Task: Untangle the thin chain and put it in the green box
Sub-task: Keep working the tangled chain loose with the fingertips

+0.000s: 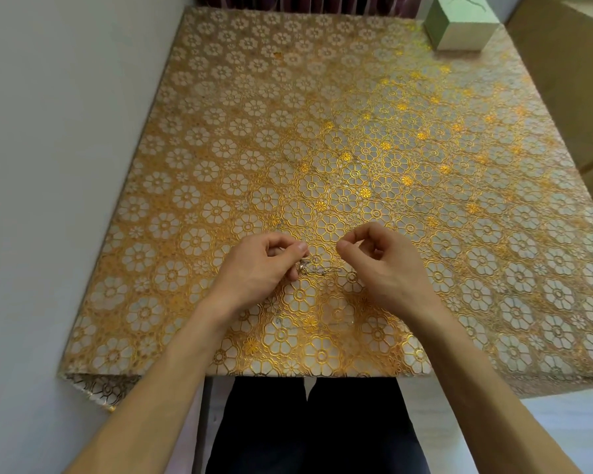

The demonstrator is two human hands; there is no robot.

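The thin silvery chain (314, 265) lies in a small tangle on the gold floral tablecloth (322, 148), near the table's front edge. My left hand (264, 268) pinches the tangled end between thumb and fingertips. One loose strand runs right toward my right hand (377, 265). That hand hovers close beside it with curled fingers and thumb near the index finger, and I see no chain in its grip. The pale green box (459, 18) stands at the table's far right corner, well away from both hands.
A white wall (65, 165) runs along the table's left side. A beige cardboard-like surface (569, 80) borders the right side, and dark curtains hang behind the far edge. My legs in dark trousers sit below the front edge.
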